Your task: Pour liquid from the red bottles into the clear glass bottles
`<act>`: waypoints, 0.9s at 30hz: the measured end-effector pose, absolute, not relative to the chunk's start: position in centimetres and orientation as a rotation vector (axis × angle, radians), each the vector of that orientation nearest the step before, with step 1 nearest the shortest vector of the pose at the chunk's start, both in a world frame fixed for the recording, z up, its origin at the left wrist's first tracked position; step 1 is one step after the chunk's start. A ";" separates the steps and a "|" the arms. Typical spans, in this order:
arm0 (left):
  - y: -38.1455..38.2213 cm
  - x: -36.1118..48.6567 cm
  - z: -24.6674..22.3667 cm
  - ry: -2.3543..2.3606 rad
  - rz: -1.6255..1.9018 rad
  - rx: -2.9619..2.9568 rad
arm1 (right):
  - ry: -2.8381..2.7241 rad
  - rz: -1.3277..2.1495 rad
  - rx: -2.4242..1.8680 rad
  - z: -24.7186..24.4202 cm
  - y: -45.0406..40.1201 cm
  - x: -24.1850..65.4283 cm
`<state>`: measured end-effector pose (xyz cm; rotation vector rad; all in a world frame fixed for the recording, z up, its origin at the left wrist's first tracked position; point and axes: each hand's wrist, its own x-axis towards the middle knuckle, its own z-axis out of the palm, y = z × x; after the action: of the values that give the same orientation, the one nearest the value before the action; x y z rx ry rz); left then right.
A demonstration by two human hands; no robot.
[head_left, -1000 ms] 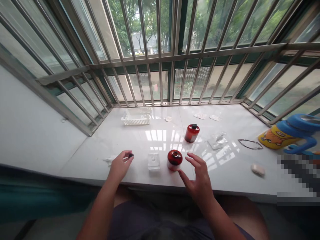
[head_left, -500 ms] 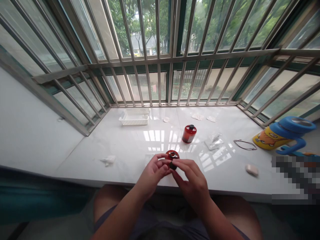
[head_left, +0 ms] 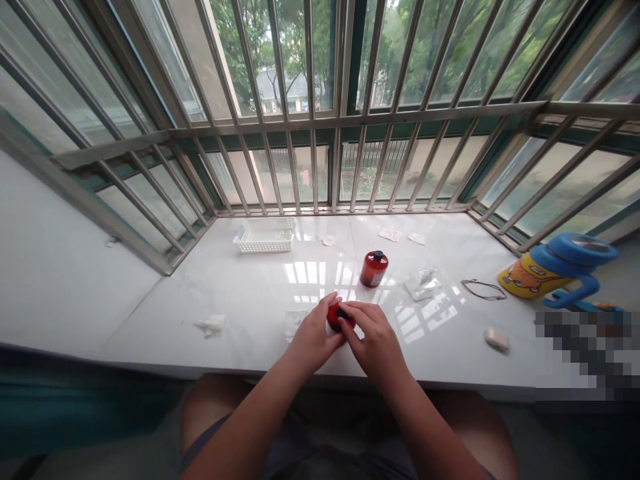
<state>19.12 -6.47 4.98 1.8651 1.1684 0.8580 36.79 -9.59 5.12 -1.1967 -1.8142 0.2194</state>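
A small red bottle (head_left: 332,318) stands on the white ledge close in front of me. My left hand (head_left: 316,332) is wrapped round its left side. The fingers of my right hand (head_left: 369,332) pinch the black cap (head_left: 342,312) at the bottle's top. Behind them, a little to the right, stands another red bottle (head_left: 373,270) with a black cap. A clear plastic packet (head_left: 296,325) lies flat beside my left hand, partly covered by it.
A white basket (head_left: 264,245) sits at the back left. White scraps (head_left: 213,325) lie at the left. To the right are a clear bag (head_left: 424,284), a cord loop (head_left: 483,289), a pinkish object (head_left: 497,339) and a blue-yellow flask (head_left: 540,272). Window bars rise behind.
My right hand has brought the black cap onto the near bottle's opening. My left hand has moved from beside the cap to round the bottle. The view has shifted slightly.
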 end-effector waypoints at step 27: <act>-6.6 18.9 4.8 1.196 0.825 1.823 | -1.410 0.510 -1.432 3.3 -11.7 36.3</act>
<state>18.92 -6.59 4.77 1.8231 1.1965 0.8246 36.32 -11.66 3.27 -1.4316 -1.4104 0.5104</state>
